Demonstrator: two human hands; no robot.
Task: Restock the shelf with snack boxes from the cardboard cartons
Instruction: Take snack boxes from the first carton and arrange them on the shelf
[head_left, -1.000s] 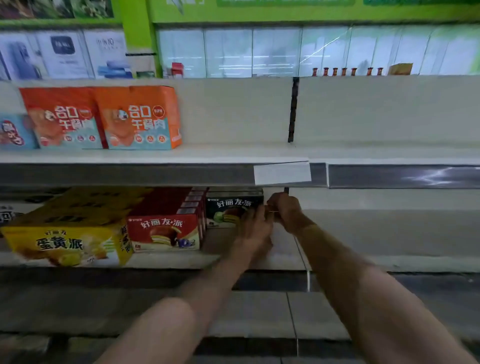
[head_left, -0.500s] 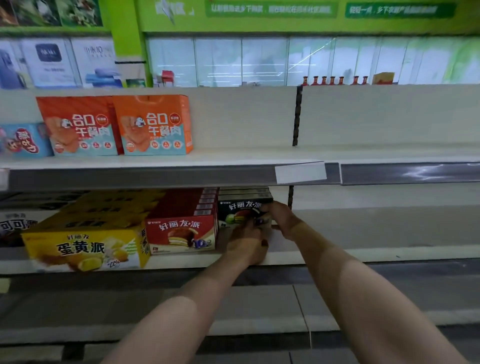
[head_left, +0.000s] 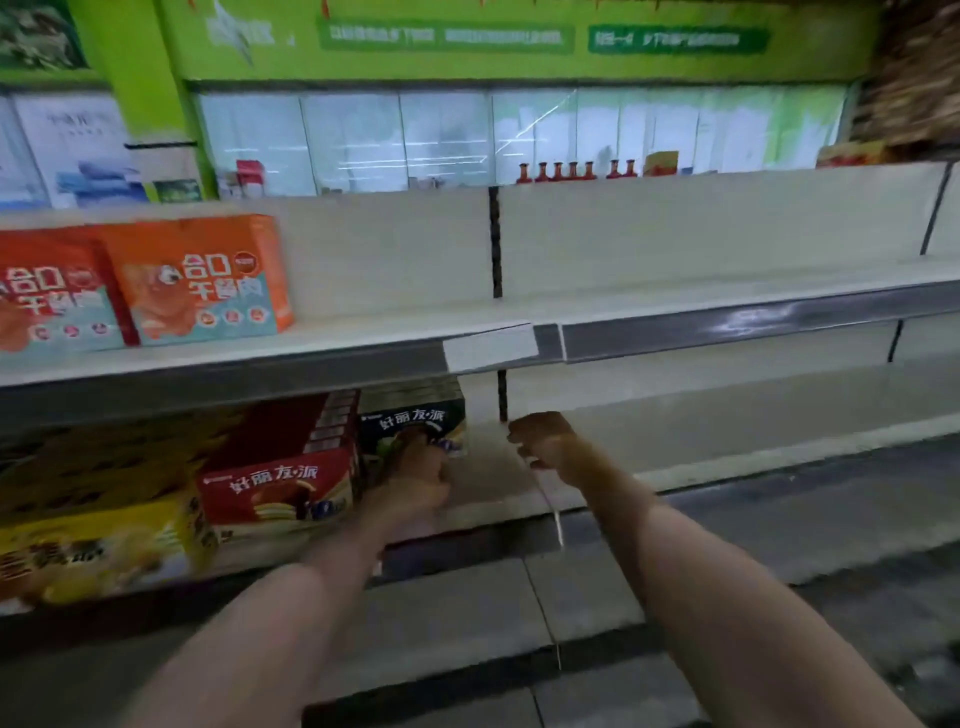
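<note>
A dark green snack box (head_left: 410, 415) stands at the right end of the row on the lower shelf (head_left: 493, 493), with more of the same stacked behind it. My left hand (head_left: 415, 480) is in front of it, fingers against its lower front face. My right hand (head_left: 545, 441) hovers just right of the box, apart from it, its fingers curled on nothing. To the left of the dark box stands a red snack box (head_left: 275, 488), then a yellow one (head_left: 93, 545). No cardboard carton is in view.
Two orange boxes (head_left: 202, 280) stand on the upper shelf (head_left: 675, 301), which is bare to their right. A white price label (head_left: 491, 345) hangs on its front rail. Bare lower shelf runs right of my hands. Red bottles (head_left: 571, 171) line the top.
My right hand has let go of the dark green box's right side and drawn off to the right. The left hand stays at the box front. The view has shifted left and closer.
</note>
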